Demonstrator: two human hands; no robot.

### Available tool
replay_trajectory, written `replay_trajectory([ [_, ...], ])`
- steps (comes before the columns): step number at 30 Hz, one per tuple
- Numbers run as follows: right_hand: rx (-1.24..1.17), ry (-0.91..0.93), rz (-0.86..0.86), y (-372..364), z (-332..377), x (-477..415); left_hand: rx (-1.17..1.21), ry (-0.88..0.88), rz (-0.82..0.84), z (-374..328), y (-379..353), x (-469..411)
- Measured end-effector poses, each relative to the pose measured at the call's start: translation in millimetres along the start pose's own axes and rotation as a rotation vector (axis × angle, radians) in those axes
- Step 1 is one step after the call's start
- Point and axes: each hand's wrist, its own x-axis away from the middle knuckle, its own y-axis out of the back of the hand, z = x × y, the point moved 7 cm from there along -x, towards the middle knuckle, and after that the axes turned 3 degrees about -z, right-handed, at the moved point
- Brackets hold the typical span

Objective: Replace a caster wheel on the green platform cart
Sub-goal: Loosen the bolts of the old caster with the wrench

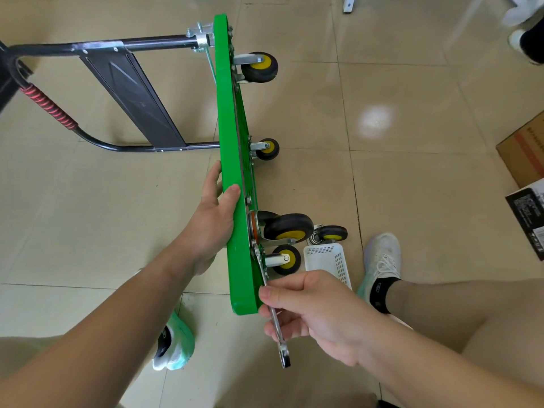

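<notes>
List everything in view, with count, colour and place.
cart: one, green, tipped on its edge on the floor
handle: one, black with red grip, left of cart
mounted wheels: four, black and yellow, on cart's underside
loose wheel: one, black and yellow, floor beyond basket
basket: one, white, floor right of cart
wrench: one, silver, head at nearest wheel's mount
cardboard box: one, brown, right edge
shoes: two, white and mint, either side of cart
left hand: grips cart's edge
right hand: grips wrench
</notes>
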Motion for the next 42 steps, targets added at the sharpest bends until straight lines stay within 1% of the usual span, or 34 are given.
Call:
replay_trajectory([
  [5, -0.011, 0.007, -0.002, 1, -3, -3, -0.004, -0.001, 0.002, 0, 0, 0],
  [11, 0.054, 0.021, 0.017, 1, -7, -11, 0.002, 0.0, 0.0, 1, 0, -1],
  [16, 0.008, 0.032, 0.064, 0, 3, -9, 0.01, -0.006, -0.003, 0, 1, 0],
  [18, 0.056, 0.007, 0.073, 0, 3, -10, 0.005, -0.001, -0.001, 0, 0, -1],
  [20, 0.148, -0.007, 0.053, 1, 0, -13, 0.009, -0.004, -0.005, 0, 1, -2],
  [22, 0.188, -0.007, 0.032, 2, -4, -16, 0.008, -0.01, -0.01, 0, 2, -2],
  [36, -0.002, 0.01, 0.042, 0, 6, 2, 0.01, -0.007, -0.007, 5, 2, -4],
  [42, -0.033, -0.002, 0.024, -5, 13, 3, 0.012, -0.008, -0.007, 4, 2, -4],
])
